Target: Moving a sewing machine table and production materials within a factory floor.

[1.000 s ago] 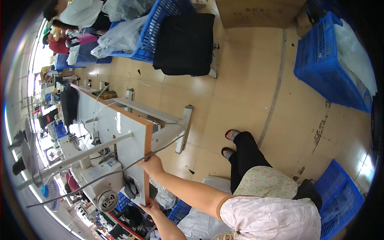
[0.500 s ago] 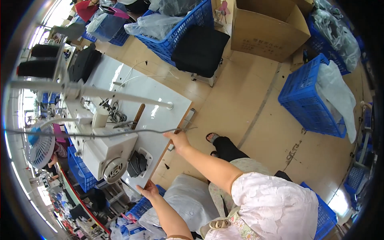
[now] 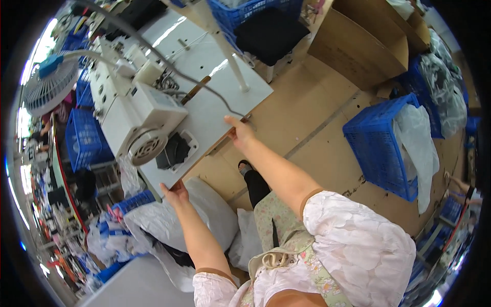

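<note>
My left hand [image 3: 175,195] grips the near corner of a white sewing machine table [image 3: 225,92], its fingers partly hidden at the edge. Farther along the same edge, my right hand [image 3: 241,135] is closed on the tabletop, with part of the hand over the top. Between and beyond my hands stands a white industrial sewing machine [image 3: 143,115], its round vented wheel end [image 3: 148,147] toward me. A dark bundle [image 3: 174,151] lies beside it, in a light-rimmed opening of the tabletop. A grey cable [image 3: 176,74] hangs across the view above the table.
White plastic sacks [image 3: 204,212] lie on the floor below my left arm. Blue crates [image 3: 373,148] and a large open cardboard box [image 3: 358,48] stand to the right. A black-cushioned stool [image 3: 271,36] is beyond the table. A fan [image 3: 51,87] is at the left.
My view has turned and shifted, so table and machine sit higher in it and more of my body shows. Both hands stay on the table edge.
</note>
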